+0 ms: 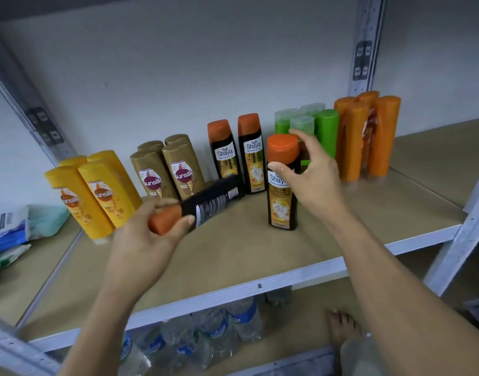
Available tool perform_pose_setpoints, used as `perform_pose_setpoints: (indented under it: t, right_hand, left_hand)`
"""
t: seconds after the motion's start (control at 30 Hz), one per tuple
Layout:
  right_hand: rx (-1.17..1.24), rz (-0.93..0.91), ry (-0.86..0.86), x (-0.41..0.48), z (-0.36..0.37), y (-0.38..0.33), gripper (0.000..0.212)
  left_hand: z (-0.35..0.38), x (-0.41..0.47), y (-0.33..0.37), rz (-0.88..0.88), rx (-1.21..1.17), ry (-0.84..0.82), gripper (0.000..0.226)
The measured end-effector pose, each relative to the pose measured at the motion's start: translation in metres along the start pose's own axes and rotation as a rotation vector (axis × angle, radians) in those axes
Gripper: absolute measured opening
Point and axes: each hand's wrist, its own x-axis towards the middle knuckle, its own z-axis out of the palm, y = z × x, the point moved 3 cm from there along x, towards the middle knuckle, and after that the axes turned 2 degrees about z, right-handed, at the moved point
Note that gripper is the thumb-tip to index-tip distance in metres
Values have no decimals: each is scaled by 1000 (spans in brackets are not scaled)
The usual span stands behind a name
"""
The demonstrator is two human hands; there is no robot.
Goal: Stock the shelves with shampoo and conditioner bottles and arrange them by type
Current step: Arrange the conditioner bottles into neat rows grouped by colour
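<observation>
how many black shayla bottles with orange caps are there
4. Two back bottles stand side by side; the front bottle stands upright, right hand round its top; the tilted bottle is gripped by the left hand. More could hide behind them.

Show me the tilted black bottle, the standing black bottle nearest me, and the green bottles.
Tilted black bottle (214, 198), head view, its dark body.
Standing black bottle (280, 196), head view, its front label.
Green bottles (326, 131), head view, rightmost bottle's side.

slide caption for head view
Left hand holds a tilted Safi Shayla bottle; right hand curves around an upright Safi Shayla bottle.
</observation>
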Motion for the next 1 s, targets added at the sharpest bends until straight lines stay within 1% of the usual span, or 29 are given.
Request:
perform_pose_setpoints:
  t: [0.07, 0.13, 0.2, 0.3, 0.43, 0.5, 0.63, 0.7, 0.77, 0.8, 0.83, 0.9, 0.93, 1.0]
  right_hand:
    - [-8, 19, -38, 0, 12, 5, 64]
    - [33, 82, -62, 0, 21, 11, 64]
    - [68, 147, -46, 4, 23, 17, 66]
    - [98, 203, -55, 4, 25, 24, 64]
    - [101, 256, -121, -10, 33, 39, 63]
    - [106, 282, -164, -16, 34, 47, 67]
    - [74, 277, -228, -21, 34, 59, 75]
    - [47, 287, -249, -24, 34, 62, 76]
    - [21, 300, -265, -26, 33, 65, 74]
    - [6, 305, -273, -27, 33, 66, 72]
    - [-7, 306, -279, -28, 33, 67, 70]
    - [-31, 300, -292, -29, 32, 68, 68]
    - [-41, 295, -296, -30, 32, 69, 68]
    - [-44, 287, -299, -30, 32, 70, 68]
  left_hand:
    - [-23, 12, 22, 71, 117, 47, 36]
    - [-32, 22, 41, 147, 213, 37, 37]
    - [-32, 33, 54, 186, 275, 11, 38]
    - [-22, 54, 65, 190, 316, -51, 44]
    - [12, 77, 75, 148, 373, -141, 42]
    - [29, 79, 77, 126, 336, -141, 41]
    - [52, 72, 66, 58, 136, -41, 46]
    - [62, 67, 56, 64, 18, -64, 46]
    - [73, 62, 39, 40, -145, -201, 46]
    - [76, 59, 28, 12, -242, -302, 53]
    - [77, 57, 17, -2, -346, -409, 64]
    - [79, 55, -11, 2, -523, -625, 81]
    - [79, 55, -22, -2, -578, -719, 83]
    - [84, 57, -39, -39, -623, -843, 85]
